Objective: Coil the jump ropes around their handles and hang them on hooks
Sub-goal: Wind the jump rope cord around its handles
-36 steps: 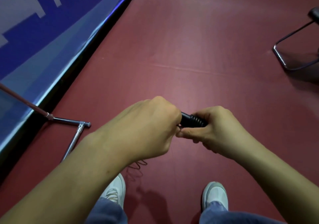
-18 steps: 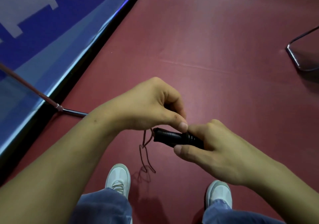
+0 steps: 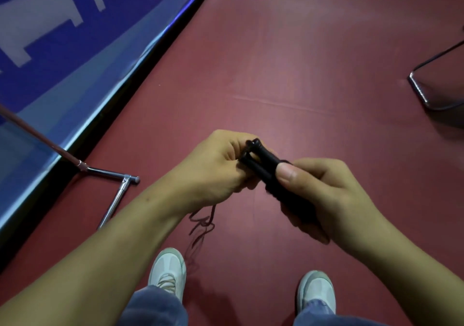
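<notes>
Jump rope handles, two black ones laid side by side, sit just off the middle of our view toward 4 o'clock. They are held above the red floor, with their tips pointing toward 11 o'clock.

We see the right hand coming in from 4 o'clock. Its fingers are wrapped under the lower half of the pair, and the thumb is pressed flat on top, so the two handles are clamped together.

The left hand reaches in from 8 o'clock and meets the handle tips near the centre. Its fingers are curled in tight there, closed on the cord where it leaves the handles, though the pinch itself is hidden from us. The thin dark cord drops from under this hand and hangs in loose tangled loops toward 6 o'clock, ending near the left shoe. We cannot tell whether any turns are wound on the handles.

The right shoe stands at 5 o'clock, and blue jeans show along the bottom edge. At 10 o'clock a blue banner with white marks runs diagonally, edged by a black strip. A chrome stand foot lies on the floor at 8 o'clock, well apart from the hands. A dark bent metal frame rests on the floor at 2 o'clock.
</notes>
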`<state>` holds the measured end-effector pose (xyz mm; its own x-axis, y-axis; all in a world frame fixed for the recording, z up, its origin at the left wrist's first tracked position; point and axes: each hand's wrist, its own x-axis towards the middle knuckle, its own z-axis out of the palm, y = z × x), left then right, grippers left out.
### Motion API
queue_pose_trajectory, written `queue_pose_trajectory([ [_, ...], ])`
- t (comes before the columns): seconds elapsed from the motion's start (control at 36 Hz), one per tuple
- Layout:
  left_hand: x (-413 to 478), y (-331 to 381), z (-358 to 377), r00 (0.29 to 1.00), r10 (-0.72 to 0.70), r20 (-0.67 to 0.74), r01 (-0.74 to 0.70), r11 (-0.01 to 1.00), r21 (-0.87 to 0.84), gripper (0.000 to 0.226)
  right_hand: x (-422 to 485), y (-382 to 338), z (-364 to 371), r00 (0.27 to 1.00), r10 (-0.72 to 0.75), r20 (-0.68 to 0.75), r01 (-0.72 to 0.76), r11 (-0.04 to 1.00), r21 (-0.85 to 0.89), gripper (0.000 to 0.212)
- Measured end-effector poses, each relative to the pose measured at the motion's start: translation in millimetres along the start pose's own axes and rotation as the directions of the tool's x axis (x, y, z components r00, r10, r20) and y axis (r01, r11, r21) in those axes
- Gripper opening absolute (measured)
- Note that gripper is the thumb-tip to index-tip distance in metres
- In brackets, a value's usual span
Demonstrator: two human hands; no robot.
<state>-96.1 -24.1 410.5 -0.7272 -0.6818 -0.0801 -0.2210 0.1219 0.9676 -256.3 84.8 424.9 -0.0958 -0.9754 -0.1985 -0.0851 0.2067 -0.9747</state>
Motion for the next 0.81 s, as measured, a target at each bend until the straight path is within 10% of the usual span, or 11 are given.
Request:
queue_pose_trajectory([
  [0.36,-10.8,5.4,11.2,0.993,-0.103,0.055,0.094,0.986,0.141,0.033,4.6,-3.1,-12.3,0.971,-0.061,-0.231,0.084,0.992,0.091,0.025],
  [0.81,-16.1,15.9,23.6,1.0,0.017,-0.022,-0.009,0.94,0.342,0.025,7.4,9.3,-21.0,0.986,-0.046,-0.162,0.084,0.968,0.235,0.034],
])
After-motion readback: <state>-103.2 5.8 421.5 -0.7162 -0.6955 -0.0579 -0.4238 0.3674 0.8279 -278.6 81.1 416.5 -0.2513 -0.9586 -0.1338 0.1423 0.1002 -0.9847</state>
